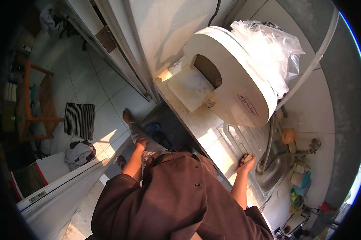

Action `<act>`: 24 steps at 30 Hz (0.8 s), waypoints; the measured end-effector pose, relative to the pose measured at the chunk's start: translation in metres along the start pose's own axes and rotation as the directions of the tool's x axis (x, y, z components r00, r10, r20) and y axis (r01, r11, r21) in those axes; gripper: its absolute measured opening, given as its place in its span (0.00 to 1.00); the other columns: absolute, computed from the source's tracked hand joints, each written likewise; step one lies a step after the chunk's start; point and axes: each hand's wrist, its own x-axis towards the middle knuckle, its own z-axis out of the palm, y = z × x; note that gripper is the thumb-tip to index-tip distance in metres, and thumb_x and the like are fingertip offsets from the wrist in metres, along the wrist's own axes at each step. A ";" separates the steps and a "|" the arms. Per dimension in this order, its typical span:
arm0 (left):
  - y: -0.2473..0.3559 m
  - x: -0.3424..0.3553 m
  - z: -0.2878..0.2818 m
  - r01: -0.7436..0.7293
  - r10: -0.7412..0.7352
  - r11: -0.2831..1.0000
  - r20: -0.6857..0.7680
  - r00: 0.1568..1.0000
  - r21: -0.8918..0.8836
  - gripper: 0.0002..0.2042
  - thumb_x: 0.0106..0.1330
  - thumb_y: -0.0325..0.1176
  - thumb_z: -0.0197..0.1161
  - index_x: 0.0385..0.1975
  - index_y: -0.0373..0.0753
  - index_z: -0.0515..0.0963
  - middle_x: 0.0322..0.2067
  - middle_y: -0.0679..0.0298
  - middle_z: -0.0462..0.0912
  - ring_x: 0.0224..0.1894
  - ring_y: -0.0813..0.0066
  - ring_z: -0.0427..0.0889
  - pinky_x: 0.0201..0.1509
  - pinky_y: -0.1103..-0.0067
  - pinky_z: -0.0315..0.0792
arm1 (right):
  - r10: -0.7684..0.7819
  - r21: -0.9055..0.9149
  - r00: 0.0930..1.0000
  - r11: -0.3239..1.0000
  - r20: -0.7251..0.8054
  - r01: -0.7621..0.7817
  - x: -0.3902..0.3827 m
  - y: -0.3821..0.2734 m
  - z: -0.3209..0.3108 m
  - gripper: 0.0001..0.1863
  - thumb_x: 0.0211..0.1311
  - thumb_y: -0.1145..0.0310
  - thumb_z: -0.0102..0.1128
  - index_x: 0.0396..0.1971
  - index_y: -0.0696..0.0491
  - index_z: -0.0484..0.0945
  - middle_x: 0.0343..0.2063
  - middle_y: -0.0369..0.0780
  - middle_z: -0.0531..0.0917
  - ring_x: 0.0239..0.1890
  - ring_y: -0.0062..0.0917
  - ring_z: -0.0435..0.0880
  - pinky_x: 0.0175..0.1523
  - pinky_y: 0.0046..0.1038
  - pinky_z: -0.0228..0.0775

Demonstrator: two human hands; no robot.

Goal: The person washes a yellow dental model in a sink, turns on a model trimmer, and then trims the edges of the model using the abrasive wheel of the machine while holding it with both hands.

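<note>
My left hand [141,143] is low against my pale trouser leg [139,133], its fingers curled; whether they grip the fabric is hidden. My right hand [247,161] is closed around a small pale object I cannot make out, at the front of the steel sink's drainboard [233,140], left of the basin [270,177]. Beyond it a large white oval appliance [248,96] with a cut-out opening and a square stained tray [190,88] stands on the counter, crumpled clear plastic bags [278,52] on top.
My bare foot is at a doorway onto tiles [112,88], with dark sandals [152,129] below the counter. Beyond are a striped mat [79,120], a wooden stool [28,100] and grey cloth [78,158]. A hose [320,52], orange container [288,136] and tap [313,146] are at right.
</note>
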 end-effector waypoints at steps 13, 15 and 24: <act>0.013 -0.012 -0.009 0.130 -0.126 0.990 0.076 0.989 -0.054 0.15 0.52 0.41 0.63 0.36 0.39 0.79 0.37 0.55 0.83 0.42 0.57 0.81 0.49 0.72 0.72 | -0.012 0.018 1.000 1.000 0.027 0.011 0.000 0.001 -0.003 0.14 0.62 0.56 0.43 0.27 0.50 0.71 0.17 0.34 0.72 0.11 0.18 0.65 0.13 0.20 0.46; 0.016 -0.014 -0.012 0.146 -0.141 0.987 0.074 0.987 -0.061 0.15 0.51 0.40 0.63 0.37 0.40 0.80 0.36 0.55 0.83 0.42 0.57 0.81 0.49 0.72 0.72 | -0.006 0.021 0.999 1.000 0.046 0.005 -0.001 0.001 -0.002 0.14 0.62 0.56 0.43 0.28 0.50 0.71 0.17 0.34 0.72 0.12 0.18 0.65 0.13 0.20 0.47; 0.087 -0.059 -0.042 0.185 -0.163 0.964 0.121 0.979 -0.192 0.10 0.55 0.35 0.59 0.33 0.38 0.79 0.22 0.65 0.79 0.27 0.74 0.76 0.34 0.78 0.69 | -0.122 0.325 0.992 0.937 -0.034 0.126 0.019 -0.048 -0.050 0.20 0.67 0.46 0.49 0.29 0.49 0.69 0.18 0.33 0.70 0.13 0.18 0.66 0.17 0.19 0.52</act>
